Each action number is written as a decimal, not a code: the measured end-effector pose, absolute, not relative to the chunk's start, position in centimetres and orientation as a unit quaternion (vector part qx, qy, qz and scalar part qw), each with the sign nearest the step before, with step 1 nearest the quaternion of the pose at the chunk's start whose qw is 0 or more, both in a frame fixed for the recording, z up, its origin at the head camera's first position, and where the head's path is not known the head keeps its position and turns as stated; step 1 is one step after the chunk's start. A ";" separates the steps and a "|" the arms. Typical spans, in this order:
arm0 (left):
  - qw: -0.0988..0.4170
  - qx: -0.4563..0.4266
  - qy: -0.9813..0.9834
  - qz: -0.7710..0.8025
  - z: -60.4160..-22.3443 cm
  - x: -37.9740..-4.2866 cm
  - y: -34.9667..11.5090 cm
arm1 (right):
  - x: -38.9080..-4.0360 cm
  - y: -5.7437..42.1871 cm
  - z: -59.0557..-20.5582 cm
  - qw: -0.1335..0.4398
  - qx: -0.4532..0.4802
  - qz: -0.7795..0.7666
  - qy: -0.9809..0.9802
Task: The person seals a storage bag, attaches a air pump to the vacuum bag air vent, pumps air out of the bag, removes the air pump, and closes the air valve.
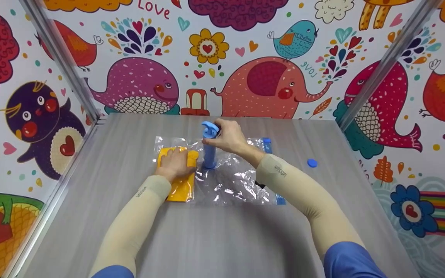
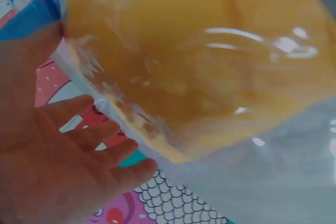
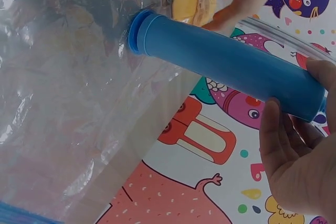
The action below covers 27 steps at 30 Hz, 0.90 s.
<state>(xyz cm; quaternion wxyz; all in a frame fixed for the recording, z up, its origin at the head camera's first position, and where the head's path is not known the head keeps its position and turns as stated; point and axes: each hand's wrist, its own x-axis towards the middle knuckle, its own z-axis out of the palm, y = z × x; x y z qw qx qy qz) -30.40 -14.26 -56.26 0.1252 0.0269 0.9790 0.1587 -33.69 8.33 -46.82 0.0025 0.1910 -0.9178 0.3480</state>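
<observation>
A blue hand pump stands upright on a clear plastic bag, its flanged base against the film. My right hand grips the pump near its top, just below the light blue handle. In the right wrist view, thumb and fingers curl round the upper end of the pump barrel. Folded yellow fabric lies inside the bag's left end. On top of it rests my left hand, fingers spread. The left wrist view shows those fingers extended at the edge of the yellow fabric.
A blue zip strip runs along the bag's right edge. Right of the bag, a small round blue cap lies on the grey table. Cartoon-printed walls stand behind and at both sides, with metal corner posts.
</observation>
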 end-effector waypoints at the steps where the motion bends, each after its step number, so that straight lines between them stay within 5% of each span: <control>1: 0.129 0.030 0.978 0.162 -56.4 -30.3 -14.5 | -33.7 8.3 -46.9 0.002 0.189 0.349 -0.918; 10: 0.167 0.060 0.968 0.177 -56.5 -29.7 -15.2 | -34.0 8.4 -46.9 -0.001 0.184 0.351 -0.918; 27: 0.153 0.072 0.972 0.165 -56.3 -29.5 -15.0 | -34.2 8.7 -46.7 -0.013 0.199 0.361 -0.911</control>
